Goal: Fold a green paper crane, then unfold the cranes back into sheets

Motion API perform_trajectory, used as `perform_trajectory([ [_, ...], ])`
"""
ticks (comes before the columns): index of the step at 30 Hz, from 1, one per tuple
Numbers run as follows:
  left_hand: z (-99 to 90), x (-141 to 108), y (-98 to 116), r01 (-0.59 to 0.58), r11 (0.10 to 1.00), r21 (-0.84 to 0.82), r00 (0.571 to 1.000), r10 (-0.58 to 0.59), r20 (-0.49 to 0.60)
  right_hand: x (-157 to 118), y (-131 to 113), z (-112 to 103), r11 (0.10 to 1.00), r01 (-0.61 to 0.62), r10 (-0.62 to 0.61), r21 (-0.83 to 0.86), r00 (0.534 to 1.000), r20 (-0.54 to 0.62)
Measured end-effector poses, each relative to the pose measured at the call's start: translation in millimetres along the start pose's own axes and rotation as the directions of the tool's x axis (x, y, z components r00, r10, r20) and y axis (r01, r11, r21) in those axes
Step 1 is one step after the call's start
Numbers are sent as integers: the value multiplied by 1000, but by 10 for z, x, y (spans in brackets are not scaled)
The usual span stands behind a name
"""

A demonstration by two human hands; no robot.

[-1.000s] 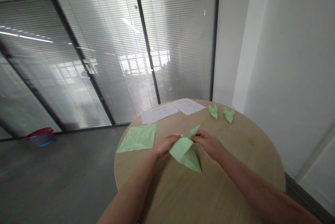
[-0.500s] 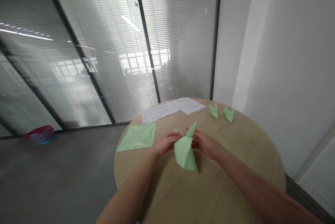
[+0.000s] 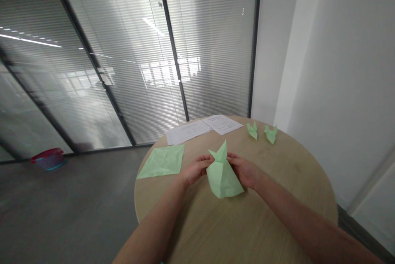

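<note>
A partly folded green paper is held above the middle of the round table, two points sticking up at its top and a wide flap hanging toward me. My left hand pinches its left edge near the top. On the other side, my right hand grips the upper right edge, its fingertips partly hidden behind the paper. A creased green sheet lies flat to the left of my left hand. Two small folded green paper figures stand at the back right.
White printed sheets lie at the far edge of the wooden table. A red and blue basket stands on the floor at the left. Glass partitions with blinds rise behind the table.
The held green paper has turned; its lower flap now spreads farther right and both upper points show clearly. My right fingers have shifted slightly. The other papers have stayed in place.
</note>
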State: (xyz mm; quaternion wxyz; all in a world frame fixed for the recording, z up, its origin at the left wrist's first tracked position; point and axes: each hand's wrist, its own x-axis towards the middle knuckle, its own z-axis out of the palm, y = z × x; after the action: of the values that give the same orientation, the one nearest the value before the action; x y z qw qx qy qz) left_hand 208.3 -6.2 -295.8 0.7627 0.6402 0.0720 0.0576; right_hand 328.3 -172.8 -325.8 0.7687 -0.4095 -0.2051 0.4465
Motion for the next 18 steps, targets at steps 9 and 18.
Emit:
perform_trajectory([
  [9, 14, 15, 80, -144, 989, -6, 979, 142, -149, 50, -85, -103, 991, 97, -83, 91, 985, -151],
  [18, -50, 91, 56, -287, 911, 298, 862, 381, -336, 78, -114, -150, 985, 122, -89, 120, 964, -252],
])
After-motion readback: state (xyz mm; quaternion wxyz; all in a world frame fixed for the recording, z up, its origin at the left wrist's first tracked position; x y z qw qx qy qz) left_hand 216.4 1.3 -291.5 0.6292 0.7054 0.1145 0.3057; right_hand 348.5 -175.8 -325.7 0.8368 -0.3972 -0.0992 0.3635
